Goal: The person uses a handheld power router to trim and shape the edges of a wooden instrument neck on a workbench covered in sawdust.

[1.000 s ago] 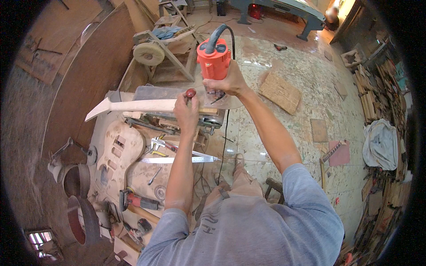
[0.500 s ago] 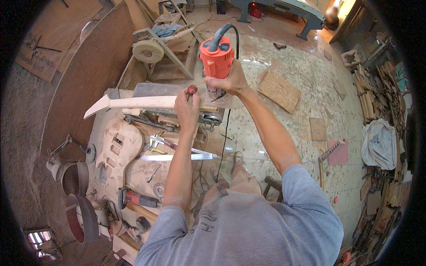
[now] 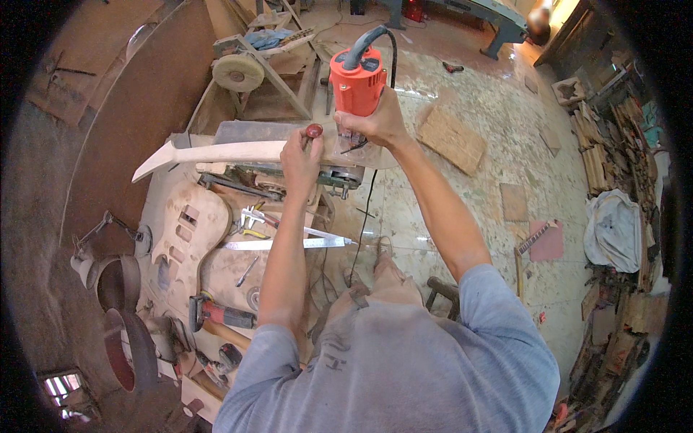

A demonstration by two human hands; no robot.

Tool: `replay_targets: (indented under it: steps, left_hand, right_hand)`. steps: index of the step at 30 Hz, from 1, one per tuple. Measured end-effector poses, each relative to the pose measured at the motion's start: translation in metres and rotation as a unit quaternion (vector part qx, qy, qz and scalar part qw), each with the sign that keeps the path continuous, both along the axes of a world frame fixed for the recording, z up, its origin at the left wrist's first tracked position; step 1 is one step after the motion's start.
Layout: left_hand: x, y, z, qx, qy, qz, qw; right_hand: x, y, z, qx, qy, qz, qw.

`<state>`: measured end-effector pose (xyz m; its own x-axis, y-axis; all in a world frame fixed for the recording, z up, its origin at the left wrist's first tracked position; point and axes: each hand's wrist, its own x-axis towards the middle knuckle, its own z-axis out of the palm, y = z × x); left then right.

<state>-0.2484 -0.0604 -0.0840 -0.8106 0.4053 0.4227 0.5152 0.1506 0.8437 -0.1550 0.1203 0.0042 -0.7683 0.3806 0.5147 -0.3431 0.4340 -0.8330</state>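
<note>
My right hand is closed around the lower body of an orange router, whose clear base plate lies over the benchtop machine. My left hand is closed on the red round knob beside the router. A pale wooden guitar neck with an angled headstock extends left from under my left hand. Below it lie a guitar body, calipers, a steel ruler and a red-and-black power tool.
A wooden stand with a wheel is behind the bench. A board and a guitar neck lie on the tiled floor. Stacked wood and a white cloth line the right. A large machine stands at the back.
The router, both hands and my forearms sit slightly higher in the picture, as do the surroundings. Both hands keep their holds on the router and knob.
</note>
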Motion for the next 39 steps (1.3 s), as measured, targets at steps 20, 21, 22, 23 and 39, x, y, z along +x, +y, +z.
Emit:
replay_targets:
  steps: [20,21,22,23,39]
  left_hand:
    - [-0.005,-0.016,0.021,-0.073,-0.043,-0.071,0.994]
    - [-0.006,-0.017,0.02,-0.069,-0.04,-0.072,0.994]
    - [-0.007,-0.017,0.018,-0.064,-0.038,-0.074,0.995]
    - [-0.008,-0.017,0.017,-0.06,-0.042,-0.079,0.994]
    - [-0.009,-0.017,0.012,-0.035,-0.043,-0.11,0.992]
  right_hand:
    - [0.02,-0.039,0.002,0.014,-0.008,-0.098,0.995]
    - [0.021,-0.041,0.004,0.021,-0.008,-0.106,0.994]
    - [0.022,-0.043,0.007,0.028,-0.008,-0.115,0.993]
    - [0.024,-0.046,0.01,0.034,-0.008,-0.123,0.992]
    - [0.029,-0.063,0.014,0.033,0.016,-0.151,0.988]
